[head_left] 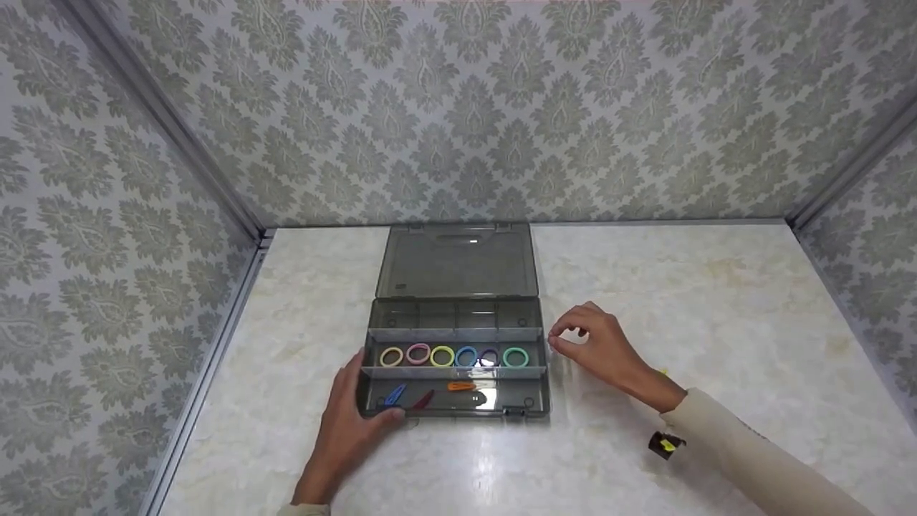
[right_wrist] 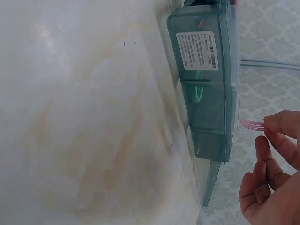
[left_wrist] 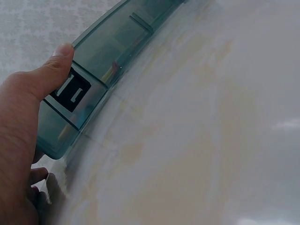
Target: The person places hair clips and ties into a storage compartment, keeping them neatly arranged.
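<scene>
A smoky translucent compartment box [head_left: 458, 371] lies on the table with its lid [head_left: 458, 265] folded back. My left hand [head_left: 342, 423] grips its front left corner, the thumb on the front wall. Several coloured hair ties, among them a green one [head_left: 515, 357] and a yellow one [head_left: 442, 356], stand in a row in the middle compartment. The front compartment holds a blue hair clip [head_left: 395, 394], a dark red clip [head_left: 424, 400] and an orange clip [head_left: 461, 386]. Just right of the box, my right hand [head_left: 602, 347] pinches a pink hair clip [right_wrist: 253, 124] between thumb and index finger.
A small black object with yellow on it [head_left: 665, 445] lies beside the right forearm, and a bit of yellow [head_left: 664, 373] shows behind the wrist. Patterned wall panels [head_left: 473, 107] enclose the table [head_left: 680, 279] at the back and sides.
</scene>
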`<state>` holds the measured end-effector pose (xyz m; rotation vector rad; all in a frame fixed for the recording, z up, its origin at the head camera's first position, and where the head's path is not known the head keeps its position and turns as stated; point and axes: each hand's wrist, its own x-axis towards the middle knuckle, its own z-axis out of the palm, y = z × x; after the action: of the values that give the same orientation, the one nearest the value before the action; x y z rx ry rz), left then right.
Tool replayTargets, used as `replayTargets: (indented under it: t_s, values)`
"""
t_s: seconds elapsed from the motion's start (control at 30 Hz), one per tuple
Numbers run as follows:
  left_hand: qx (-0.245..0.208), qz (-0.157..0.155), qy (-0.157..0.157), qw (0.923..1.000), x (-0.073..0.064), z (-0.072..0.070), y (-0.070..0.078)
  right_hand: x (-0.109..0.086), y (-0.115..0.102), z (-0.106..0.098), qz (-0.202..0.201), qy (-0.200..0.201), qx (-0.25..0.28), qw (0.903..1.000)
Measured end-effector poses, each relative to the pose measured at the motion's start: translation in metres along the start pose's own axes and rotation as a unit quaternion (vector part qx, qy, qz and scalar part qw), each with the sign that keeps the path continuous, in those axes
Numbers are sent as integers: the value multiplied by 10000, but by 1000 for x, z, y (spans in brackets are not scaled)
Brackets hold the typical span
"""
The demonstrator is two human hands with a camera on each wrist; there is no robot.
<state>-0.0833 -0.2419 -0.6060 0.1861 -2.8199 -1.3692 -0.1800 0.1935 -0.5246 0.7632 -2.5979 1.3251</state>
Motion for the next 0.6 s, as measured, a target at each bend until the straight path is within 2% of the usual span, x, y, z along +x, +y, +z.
replayTargets:
  t_s: [0.13, 0.33, 0.6]
  values:
    - [-19, -44, -23, 10000, 1, 0, 0, -1, -5, 7, -42, -99, 84, 9999]
    - [82, 5, 19, 10000, 1, 1, 1, -2, -12, 20, -382, -265, 163, 9988]
    - [127, -49, -7, 9999, 2, 2, 2, 0, -23, 30, -715, -352, -31, 9968]
